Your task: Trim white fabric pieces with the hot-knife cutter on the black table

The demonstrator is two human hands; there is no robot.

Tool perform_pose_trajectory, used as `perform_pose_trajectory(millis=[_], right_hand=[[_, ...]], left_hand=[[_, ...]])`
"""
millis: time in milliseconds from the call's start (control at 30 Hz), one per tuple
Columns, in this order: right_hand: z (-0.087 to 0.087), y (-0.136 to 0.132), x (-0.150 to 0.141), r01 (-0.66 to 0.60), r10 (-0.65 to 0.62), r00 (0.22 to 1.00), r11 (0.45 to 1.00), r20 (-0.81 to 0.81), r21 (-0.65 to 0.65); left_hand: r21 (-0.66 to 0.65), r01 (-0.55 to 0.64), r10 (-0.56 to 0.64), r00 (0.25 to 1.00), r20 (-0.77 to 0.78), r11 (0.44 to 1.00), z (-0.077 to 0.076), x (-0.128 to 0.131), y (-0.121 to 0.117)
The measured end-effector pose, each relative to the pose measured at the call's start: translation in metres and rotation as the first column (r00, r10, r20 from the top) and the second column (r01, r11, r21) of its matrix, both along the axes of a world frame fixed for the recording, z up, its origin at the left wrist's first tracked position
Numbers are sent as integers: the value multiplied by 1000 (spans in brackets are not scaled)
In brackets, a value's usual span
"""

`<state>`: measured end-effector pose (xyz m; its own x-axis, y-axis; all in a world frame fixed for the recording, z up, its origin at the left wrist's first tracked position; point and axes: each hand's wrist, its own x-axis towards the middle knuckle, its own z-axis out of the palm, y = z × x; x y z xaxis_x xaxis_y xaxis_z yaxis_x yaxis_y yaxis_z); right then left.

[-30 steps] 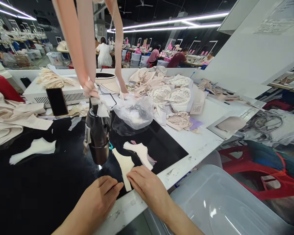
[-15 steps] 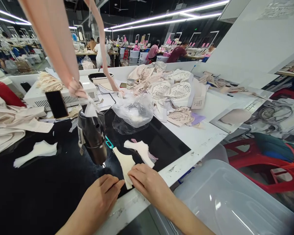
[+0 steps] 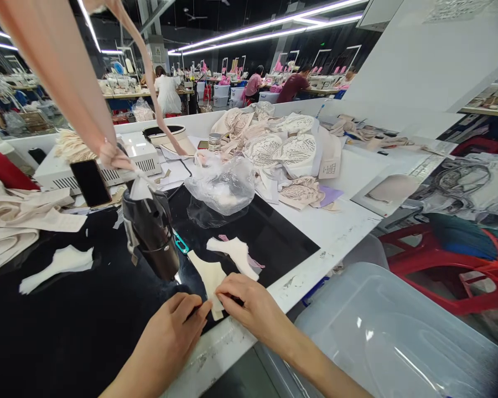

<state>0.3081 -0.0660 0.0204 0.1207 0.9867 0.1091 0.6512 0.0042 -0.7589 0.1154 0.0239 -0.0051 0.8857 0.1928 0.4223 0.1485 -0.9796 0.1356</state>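
Observation:
A cream fabric piece with curved edges lies on the black work surface near the table's front edge. My right hand pinches its right side, thumb and index fingertip together near the lower end. Across from it, my left hand is closed, its fingertips pressed together at the left edge of the same piece; whether they grip the fabric is hidden. A black cylindrical tool, tied with peach straps, hangs tilted just beyond my left hand. Beside it lies a teal-handled tool.
White cut pieces lie right and left of the cylinder. Behind are a clear plastic bag, a heap of lace cups, a phone and a white vented box. A translucent bin stands at the right, below the table.
The black cylinder and its straps have swung left and tilted, uncovering the teal-handled tool. My right fingers have drawn into a pinch at the fabric's lower end. The view has shifted slightly.

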Motion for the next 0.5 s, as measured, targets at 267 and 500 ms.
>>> perform_pose_trajectory(millis=[267, 500], right_hand=[[7, 13, 8, 140, -138, 960, 990, -245, -8], [27, 45, 21, 193, -134, 883, 977, -450, 87]], left_hand=[[73, 2, -5, 999, 41, 997, 0, 3, 0], [227, 33, -58, 993, 106, 973, -2, 8, 3]])
